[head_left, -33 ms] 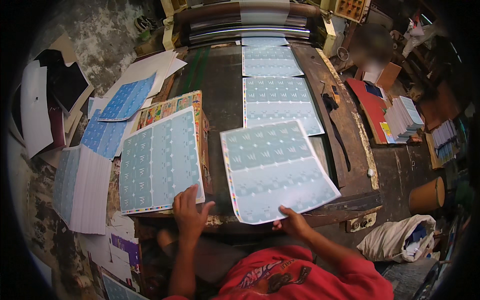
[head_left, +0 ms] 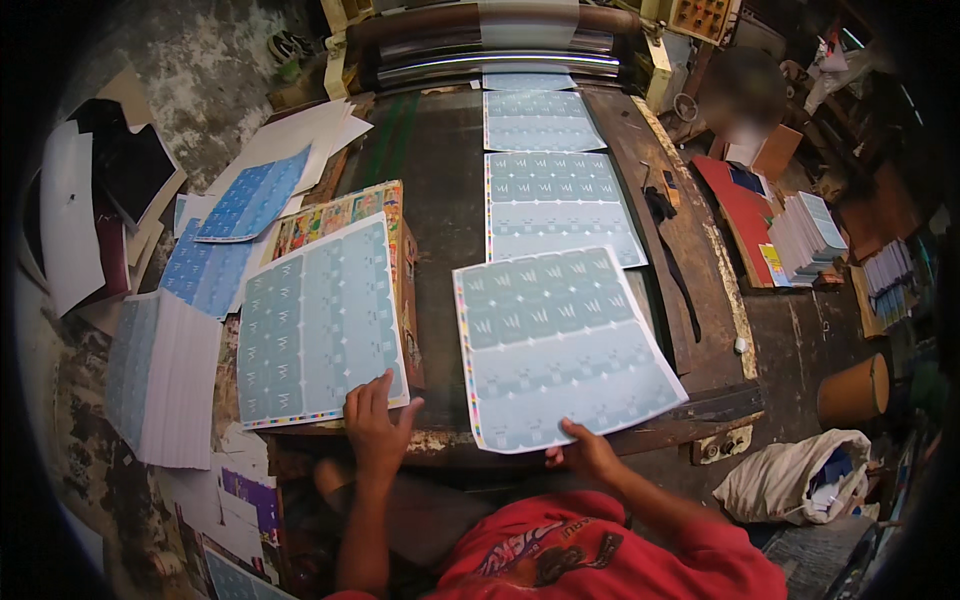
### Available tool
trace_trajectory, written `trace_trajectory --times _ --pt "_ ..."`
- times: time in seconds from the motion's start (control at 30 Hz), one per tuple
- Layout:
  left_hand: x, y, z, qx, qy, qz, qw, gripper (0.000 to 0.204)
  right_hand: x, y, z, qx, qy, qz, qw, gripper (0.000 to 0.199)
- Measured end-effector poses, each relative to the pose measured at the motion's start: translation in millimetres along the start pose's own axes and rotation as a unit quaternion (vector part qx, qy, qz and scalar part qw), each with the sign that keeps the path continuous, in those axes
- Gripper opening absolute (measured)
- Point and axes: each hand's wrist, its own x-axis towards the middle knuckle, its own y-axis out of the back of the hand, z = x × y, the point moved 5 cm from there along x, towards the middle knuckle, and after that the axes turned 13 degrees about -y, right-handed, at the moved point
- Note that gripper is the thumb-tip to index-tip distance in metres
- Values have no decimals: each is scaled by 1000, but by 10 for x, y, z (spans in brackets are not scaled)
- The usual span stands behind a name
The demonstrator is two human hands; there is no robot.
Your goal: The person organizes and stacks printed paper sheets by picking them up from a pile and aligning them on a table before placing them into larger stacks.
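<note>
1. Sheets [head_left: 545,205] of pale blue print lie in a row up the dark wooden table [head_left: 440,180], toward a roller machine [head_left: 480,40].
2. Right hand [head_left: 585,455] pinches the near edge of a printed sheet [head_left: 560,345], pale blue with white-patterned panels.
3. Left hand [head_left: 375,425] rests with fingers spread flat on a stack [head_left: 315,325] of matching sheets, gripping nothing.

This is looking like a print shop: a big roller machine [head_left: 480,40] is pushing printed sheets [head_left: 555,205] onto a worn table [head_left: 440,180], paper stacks [head_left: 810,235] sitting around.

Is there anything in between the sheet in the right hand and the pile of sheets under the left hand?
Nothing visible. The right hand holds the printed sheet by its near edge, and the left hand rests on the stack of sheets. Only a strip of bare dark table lies between them.
</note>
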Motion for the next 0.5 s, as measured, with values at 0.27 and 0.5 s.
trace_trajectory --times 0.27,0.5 --pt "-70 -95 -507 -221 297 -12 929 33 -247 133 410 52 -10 68 996 48" --pt "-171 -81 -439 -233 254 70 936 43 67 -55 -338 49 10 20 999 56"
